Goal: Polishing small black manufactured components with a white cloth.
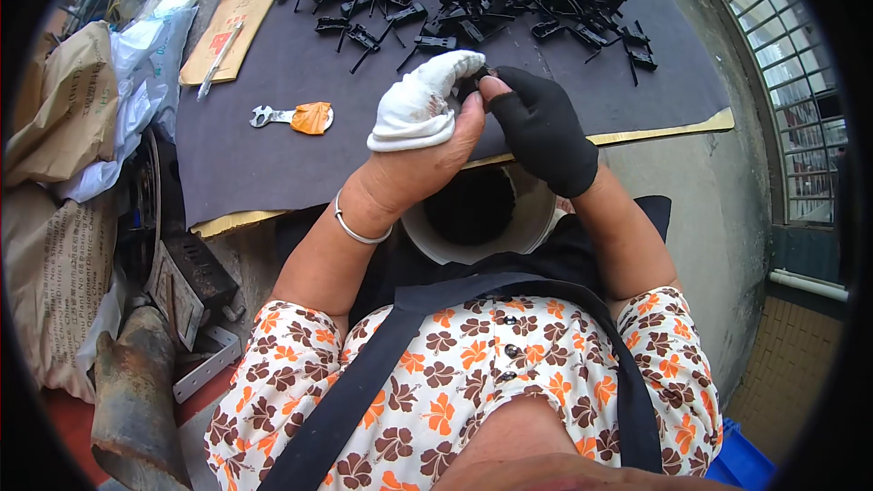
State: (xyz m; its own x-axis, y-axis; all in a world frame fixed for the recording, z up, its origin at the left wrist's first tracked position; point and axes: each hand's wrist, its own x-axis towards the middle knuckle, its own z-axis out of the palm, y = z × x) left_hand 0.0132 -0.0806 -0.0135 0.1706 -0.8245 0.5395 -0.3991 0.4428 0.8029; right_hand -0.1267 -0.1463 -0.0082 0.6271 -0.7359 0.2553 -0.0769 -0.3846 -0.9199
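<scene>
My left hand [426, 107], its fingers wrapped in a white cloth glove with the thumb bare, is closed at the table's near edge. My right hand [546, 127], in a black glove with bare fingertips, meets it there. Pinched between the two is a small black part [468, 85], mostly covered by my fingers, so its full shape is hidden. Beyond my hands lies a heap of black plastic parts [436, 43] with thin arms sticking out. Below my hands, a white bucket [414, 234] with dark contents stands against my apron.
A dark mat [236, 159] covers the table. On it lie a wrench [273, 116] partly wrapped in orange and a brown envelope [245, 23] with a pen [221, 61] on top. Paper sacks [68, 109] and a rusty metal pipe [136, 391] crowd the left; a barred window [791, 73] is at right.
</scene>
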